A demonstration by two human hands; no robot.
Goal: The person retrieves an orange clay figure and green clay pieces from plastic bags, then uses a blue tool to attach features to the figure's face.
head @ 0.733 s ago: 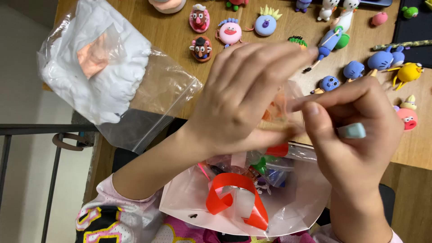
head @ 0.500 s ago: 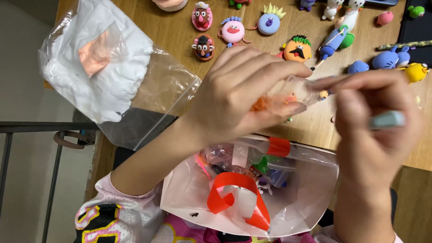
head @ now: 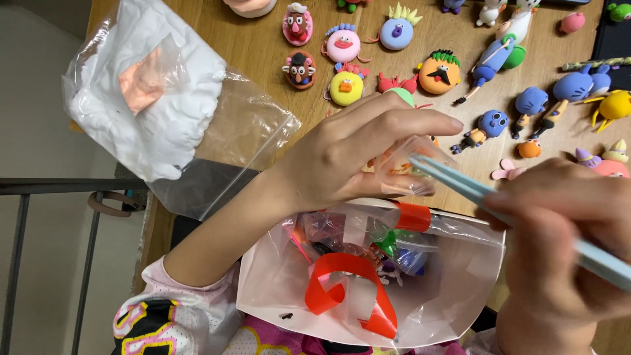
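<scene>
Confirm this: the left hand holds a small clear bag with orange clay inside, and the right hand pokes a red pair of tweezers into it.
Not quite. The head view shows the tweezers are pale blue, not red. The rest stands: the left hand holds the small clear bag with orange clay inside, and the right hand pokes the tweezers' tips into it.

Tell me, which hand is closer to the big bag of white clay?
Left. The left hand is just right of the bag of white clay, holding a small clear bag. The right hand is far off, lower right.
</scene>
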